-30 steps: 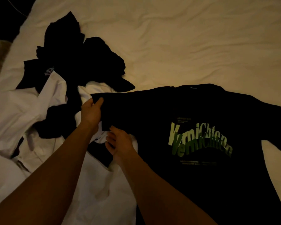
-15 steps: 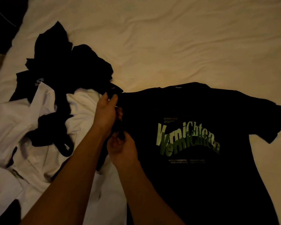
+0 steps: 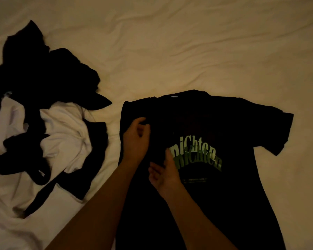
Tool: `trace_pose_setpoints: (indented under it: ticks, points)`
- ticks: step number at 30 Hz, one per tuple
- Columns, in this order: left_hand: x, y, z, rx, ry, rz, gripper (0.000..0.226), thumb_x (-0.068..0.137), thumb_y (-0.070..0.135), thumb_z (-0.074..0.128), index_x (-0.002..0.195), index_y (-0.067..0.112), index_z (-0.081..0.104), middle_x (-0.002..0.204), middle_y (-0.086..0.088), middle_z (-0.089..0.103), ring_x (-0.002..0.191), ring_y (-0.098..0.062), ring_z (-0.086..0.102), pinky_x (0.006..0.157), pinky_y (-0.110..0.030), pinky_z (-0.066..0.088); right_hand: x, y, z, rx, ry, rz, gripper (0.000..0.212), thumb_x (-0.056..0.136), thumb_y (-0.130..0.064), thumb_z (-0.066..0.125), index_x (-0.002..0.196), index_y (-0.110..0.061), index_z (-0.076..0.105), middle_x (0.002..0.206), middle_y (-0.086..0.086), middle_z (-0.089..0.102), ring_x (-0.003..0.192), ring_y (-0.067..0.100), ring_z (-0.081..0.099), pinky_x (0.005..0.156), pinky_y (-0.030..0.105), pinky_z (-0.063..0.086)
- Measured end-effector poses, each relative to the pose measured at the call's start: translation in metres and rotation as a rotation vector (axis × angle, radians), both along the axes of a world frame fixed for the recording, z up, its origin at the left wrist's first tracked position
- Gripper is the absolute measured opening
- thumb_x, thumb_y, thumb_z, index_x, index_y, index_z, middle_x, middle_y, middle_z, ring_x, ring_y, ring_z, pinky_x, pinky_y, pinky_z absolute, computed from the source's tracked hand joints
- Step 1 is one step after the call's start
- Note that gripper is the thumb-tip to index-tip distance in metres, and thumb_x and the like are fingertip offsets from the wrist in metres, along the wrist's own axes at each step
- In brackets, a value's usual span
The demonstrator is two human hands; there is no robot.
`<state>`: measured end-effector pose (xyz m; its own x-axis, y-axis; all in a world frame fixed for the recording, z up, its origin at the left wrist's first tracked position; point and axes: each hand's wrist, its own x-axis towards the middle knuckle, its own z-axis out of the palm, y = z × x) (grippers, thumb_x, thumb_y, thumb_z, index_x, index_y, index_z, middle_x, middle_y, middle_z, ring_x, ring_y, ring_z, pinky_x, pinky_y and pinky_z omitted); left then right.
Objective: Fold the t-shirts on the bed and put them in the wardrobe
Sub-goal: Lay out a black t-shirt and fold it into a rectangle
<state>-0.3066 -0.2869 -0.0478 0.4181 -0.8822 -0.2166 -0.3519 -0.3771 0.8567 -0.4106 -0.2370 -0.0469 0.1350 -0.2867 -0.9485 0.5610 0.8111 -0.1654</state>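
Head view. A black t-shirt (image 3: pixel 215 127) lies print-up on the cream bed sheet (image 3: pixel 188 51), its collar at the far edge and its hem running off the near edge of the picture. Its left side is folded inward over the chest, so that the fold forms a straight edge and covers the first letters of the green lettering (image 3: pixel 197 156); the remaining letters read "nichten" in two overlapping rows. The other sleeve (image 3: pixel 275 130) lies spread flat on the sheet, well apart from both hands.

The left hand (image 3: pixel 135 139) rests on the folded panel just inside the fold edge, its fingers loosely curled with the thumb and forefinger close together at the cloth; whether this grip actually pinches the fabric cannot be told in the dim light. The right hand (image 3: pixel 164 172) lies just nearer the camera and beside the left one, palm turned partly up, fingers relaxed and spread, the thumb touching the edge of the folded panel where it meets the lettering.

Beyond the left hand, across a strip of bare sheet, lies a heap of unfolded clothes: black garments (image 3: pixel 43 69) tangled with white garments (image 3: pixel 65 134), none of them touching the t-shirt.
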Motion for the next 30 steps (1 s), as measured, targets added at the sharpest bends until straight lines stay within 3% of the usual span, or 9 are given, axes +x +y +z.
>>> trace_pose_setpoints:
  ticks: [3,5,7,10,14,17,21,26,30]
  points:
    - [0.042,-0.001,-0.015,0.069,-0.438,0.139,0.059,0.093,0.041,0.060,0.141,0.009,0.047,0.133,-0.017,0.054,0.124,-0.036,0.047,0.103,-0.046,0.039,-0.002,-0.001,-0.008,-0.135,0.118,0.270,0.014,0.098,-0.024,0.059,0.107,-0.014,0.062,0.066,0.001,0.057,0.054,0.009,0.052,0.051,0.019,0.044]
    - [0.069,-0.018,-0.024,0.227,-0.254,0.117,0.075,0.091,0.049,0.064,0.149,0.009,0.036,0.146,-0.017,0.043,0.134,-0.036,0.040,0.110,-0.046,0.035,-0.007,-0.001,-0.014,-0.208,0.116,0.332,0.012,0.101,-0.017,0.052,0.110,-0.014,0.060,0.066,0.001,0.054,0.050,0.007,0.051,0.048,0.017,0.042]
    - [0.086,-0.042,-0.029,0.298,-0.019,0.054,0.071,0.089,0.050,0.066,0.143,0.010,0.043,0.136,-0.012,0.053,0.124,-0.030,0.052,0.103,-0.040,0.043,-0.012,0.000,-0.020,-0.270,0.143,0.359,0.010,0.102,-0.016,0.050,0.104,-0.012,0.059,0.066,0.003,0.054,0.045,0.006,0.052,0.045,0.016,0.042]
    - [0.091,-0.070,-0.031,0.294,0.112,0.027,0.046,0.093,0.040,0.065,0.128,0.011,0.059,0.118,-0.006,0.064,0.106,-0.024,0.062,0.091,-0.035,0.050,-0.015,0.006,-0.028,-0.304,0.189,0.411,0.014,0.101,-0.018,0.052,0.091,-0.008,0.055,0.064,0.004,0.057,0.044,0.007,0.054,0.045,0.017,0.043]
    - [0.094,-0.084,-0.037,0.275,0.300,0.099,0.023,0.096,0.030,0.061,0.113,0.014,0.065,0.111,-0.009,0.070,0.101,-0.026,0.067,0.094,-0.040,0.052,-0.017,0.012,-0.035,-0.273,0.203,0.399,0.015,0.102,-0.020,0.050,0.096,-0.007,0.054,0.063,0.003,0.059,0.046,0.008,0.056,0.047,0.018,0.043]
    - [0.098,-0.083,-0.044,0.259,0.288,0.104,0.024,0.098,0.032,0.060,0.108,0.012,0.066,0.100,-0.008,0.069,0.091,-0.024,0.066,0.083,-0.037,0.051,-0.020,0.011,-0.036,-0.274,0.230,0.394,0.020,0.103,-0.021,0.049,0.088,-0.008,0.054,0.058,0.001,0.059,0.045,0.008,0.055,0.048,0.019,0.044]
    - [0.106,-0.081,-0.056,0.237,0.195,0.135,0.035,0.100,0.034,0.055,0.073,0.013,0.050,0.069,-0.012,0.046,0.066,-0.020,0.046,0.062,-0.033,0.032,-0.023,0.010,-0.036,-0.299,0.260,0.452,0.026,0.102,-0.024,0.050,0.084,-0.006,0.055,0.055,0.001,0.059,0.043,0.008,0.054,0.046,0.018,0.043]
    - [0.098,-0.085,-0.051,0.194,0.151,0.202,0.022,0.099,0.031,0.055,0.100,0.012,0.065,0.090,-0.008,0.063,0.082,-0.018,0.058,0.076,-0.030,0.040,-0.029,0.000,-0.033,-0.280,0.226,0.531,0.030,0.102,-0.028,0.050,0.083,-0.005,0.055,0.056,0.001,0.060,0.042,0.008,0.054,0.043,0.017,0.042]
    - [0.084,-0.084,-0.040,0.292,-0.118,0.161,0.047,0.096,0.035,0.059,0.134,0.008,0.049,0.133,-0.014,0.054,0.122,-0.032,0.052,0.096,-0.035,0.042,-0.057,-0.019,-0.020,-0.283,0.296,0.584,0.028,0.100,-0.034,0.054,0.091,-0.007,0.055,0.064,0.006,0.061,0.045,0.012,0.056,0.042,0.017,0.042]
